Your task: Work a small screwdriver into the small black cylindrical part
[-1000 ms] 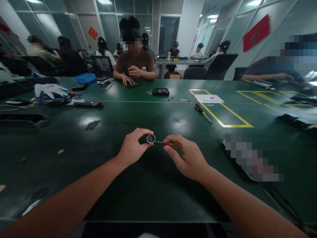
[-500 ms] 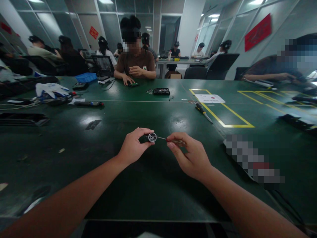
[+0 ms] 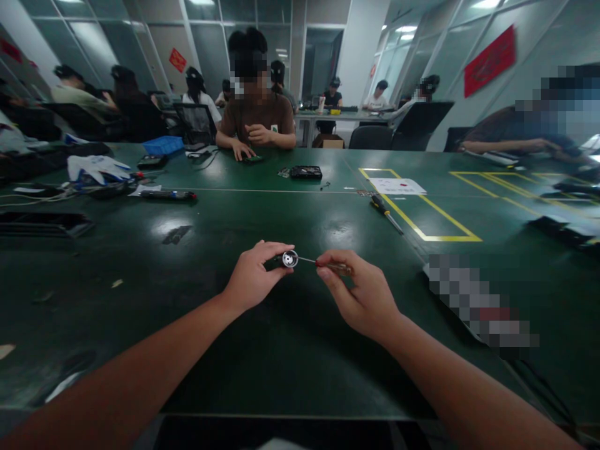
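Observation:
Between thumb and fingers, my left hand (image 3: 250,275) grips a small round part (image 3: 289,259) with a pale metal rim and a dark body; its open end faces me, and small details show inside. My right hand (image 3: 360,287) is closed on a thin screwdriver (image 3: 335,267) with a clear handle and a red collar. The slim shaft points left, and its tip reaches the rim of the round part; whether it touches the inside I cannot tell. Both hands are held above the green table (image 3: 300,369).
A yellow-and-black screwdriver (image 3: 387,214) lies ahead to the right, near a paper sheet (image 3: 397,186). At right is a blurred-out power-strip-like object (image 3: 478,306). White gloves (image 3: 98,170), a pen-like tool (image 3: 167,195) and a blue bin (image 3: 163,145) lie left. A person (image 3: 255,112) sits opposite.
The round part has turned slightly, so its inside looks brighter and shows more clearly. Both hands keep nearly the same place and grip.

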`<state>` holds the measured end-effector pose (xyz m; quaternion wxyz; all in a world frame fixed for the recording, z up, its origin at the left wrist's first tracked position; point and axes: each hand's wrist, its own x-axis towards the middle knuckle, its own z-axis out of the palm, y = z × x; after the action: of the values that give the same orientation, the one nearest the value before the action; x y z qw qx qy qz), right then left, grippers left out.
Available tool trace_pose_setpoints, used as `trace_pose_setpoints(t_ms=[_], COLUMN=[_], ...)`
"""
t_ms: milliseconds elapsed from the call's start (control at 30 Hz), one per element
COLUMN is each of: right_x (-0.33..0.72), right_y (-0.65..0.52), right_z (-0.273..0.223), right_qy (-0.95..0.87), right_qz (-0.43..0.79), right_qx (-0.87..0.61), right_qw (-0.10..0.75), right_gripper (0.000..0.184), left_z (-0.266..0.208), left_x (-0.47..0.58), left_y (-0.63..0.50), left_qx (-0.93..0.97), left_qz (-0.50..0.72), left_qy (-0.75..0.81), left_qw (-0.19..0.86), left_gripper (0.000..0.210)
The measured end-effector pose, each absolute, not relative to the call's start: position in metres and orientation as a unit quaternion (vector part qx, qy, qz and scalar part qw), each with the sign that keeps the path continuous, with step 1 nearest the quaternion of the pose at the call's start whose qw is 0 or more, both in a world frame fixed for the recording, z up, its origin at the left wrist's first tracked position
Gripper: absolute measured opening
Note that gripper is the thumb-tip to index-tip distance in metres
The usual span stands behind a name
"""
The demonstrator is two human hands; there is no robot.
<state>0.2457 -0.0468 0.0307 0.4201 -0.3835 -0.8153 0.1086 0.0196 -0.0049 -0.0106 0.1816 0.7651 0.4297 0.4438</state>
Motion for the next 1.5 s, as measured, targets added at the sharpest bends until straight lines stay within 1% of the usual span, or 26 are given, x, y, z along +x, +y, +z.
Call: trace_pose_setpoints(t_ms=[133,333,667,933,1067,1200,1367,1500], right_x=[0.2462,0.2454,0.2482,0.2453,0.2458,0.2468,0.2469,0.2476], right_y=[-0.0455,-0.0445,-0.0484,-0.0456,-0.0453,-0.0444,-0.0452,-0.0433], right_z=[0.0303,0.0288,0.0314,0.0313,0.0321,0.0307,0.0317,0.0313], right_qy=[-0.824,-0.822,-0.797,-0.815,-0.817,-0.824,-0.849,-0.812], right_qz=[0.11,0.115,0.105,0.122,0.117,0.104,0.087,0.121], right_qx=[-0.383,-0.388,-0.388,-0.389,-0.388,-0.387,-0.363,-0.404], right_qw=[0.403,0.4,0.451,0.413,0.41,0.401,0.375,0.404], right_gripper=[0.011,0.012,0.009,0.01,0.01,0.012,0.01,0.01], left_z=[-0.0109,-0.0101,-0.0088,-0.0144,-0.0133,-0.013,-0.0134,-0.0127], left_x=[0.0193,0.02,0.0198,0.0175,0.0173,0.0181,0.016,0.0153], left_y=[-0.0053,-0.0066,-0.0065,-0.0046,-0.0043,-0.0045,-0.0042,-0.006], left_qx=[0.773,0.774,0.769,0.793,0.798,0.807,0.811,0.82], left_qz=[0.436,0.426,0.433,0.416,0.417,0.397,0.374,0.354], left_qy=[0.427,0.436,0.437,0.416,0.403,0.39,0.39,0.39], left_qw=[0.172,0.17,0.175,0.157,0.166,0.198,0.225,0.223], left_gripper=[0.041,0.042,0.041,0.045,0.045,0.047,0.048,0.048])
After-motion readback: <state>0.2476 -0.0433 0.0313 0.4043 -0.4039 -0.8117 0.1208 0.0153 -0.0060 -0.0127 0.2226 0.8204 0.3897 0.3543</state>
